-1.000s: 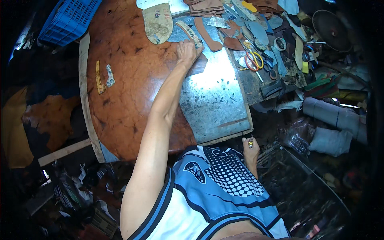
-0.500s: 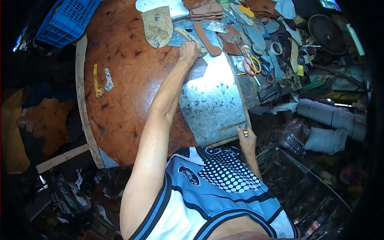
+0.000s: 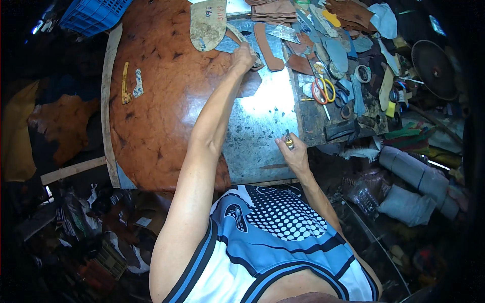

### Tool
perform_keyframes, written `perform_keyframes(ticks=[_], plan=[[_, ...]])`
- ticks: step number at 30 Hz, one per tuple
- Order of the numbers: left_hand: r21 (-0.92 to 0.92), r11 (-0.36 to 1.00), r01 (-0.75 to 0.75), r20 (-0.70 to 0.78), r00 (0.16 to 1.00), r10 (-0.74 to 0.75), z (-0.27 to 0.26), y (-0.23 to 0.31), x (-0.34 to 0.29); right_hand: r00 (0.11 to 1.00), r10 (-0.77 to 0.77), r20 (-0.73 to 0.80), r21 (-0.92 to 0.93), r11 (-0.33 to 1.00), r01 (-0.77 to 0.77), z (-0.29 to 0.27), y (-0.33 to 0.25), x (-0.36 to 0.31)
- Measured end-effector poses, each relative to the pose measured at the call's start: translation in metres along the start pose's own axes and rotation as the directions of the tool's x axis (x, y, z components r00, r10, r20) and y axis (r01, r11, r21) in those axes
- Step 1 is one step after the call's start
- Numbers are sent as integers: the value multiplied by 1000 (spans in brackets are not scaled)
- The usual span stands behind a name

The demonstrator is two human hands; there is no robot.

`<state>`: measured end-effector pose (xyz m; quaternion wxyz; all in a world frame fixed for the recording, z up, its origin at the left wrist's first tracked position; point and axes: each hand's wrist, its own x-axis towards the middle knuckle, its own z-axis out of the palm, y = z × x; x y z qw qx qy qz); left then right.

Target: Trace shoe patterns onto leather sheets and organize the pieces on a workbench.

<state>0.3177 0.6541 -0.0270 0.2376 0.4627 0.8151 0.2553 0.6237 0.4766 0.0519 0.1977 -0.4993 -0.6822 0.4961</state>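
Note:
My left hand [image 3: 243,58] reaches across the brown leather hide [image 3: 166,101]. Its bunched fingers are closed at the lower part of a pale, curved template [image 3: 237,34], partly hidden beneath them. Just right of it lies a curved brown leather piece [image 3: 267,48] on the shiny metal sheet [image 3: 260,126]. My right hand [image 3: 297,155] hovers near that sheet's right edge, closed around a small tool [image 3: 288,140] with a brass-coloured body and dark tip; its exact kind is unclear. A larger rounded template [image 3: 208,25] rests beyond my left hand.
Two narrow templates, one yellow [image 3: 126,86] and one white [image 3: 138,83], lie on the hide's left side. Scissors [image 3: 323,91], a tape roll [image 3: 362,73] and many scraps crowd the right bench. A blue crate [image 3: 96,15] stands far left; stacked leather pieces [image 3: 273,11] lie at the back.
My right hand has risen from the table's near right corner, moving up and left with the brass-coloured tool. My left hand stays at the curved template. The whole view has shifted slightly.

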Motion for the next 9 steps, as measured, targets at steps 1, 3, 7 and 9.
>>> perform_keyframes(ticks=[1,3,7,9], plan=[[-71,997,-30,-64,998,26,-3,-5,-2,1000,-23,6,10,1000,23,-3,1,5],[-247,969,28,-81,995,-50,-13,-17,-11,994,95,54,113,988,-101,-9,5,16],[-653,757,14,-156,976,-152,-10,-39,-63,1000,-9,-11,132,991,10,-7,4,55],[-785,618,-46,-184,970,-161,-15,-56,-89,995,86,53,240,966,-96,4,-6,75]])
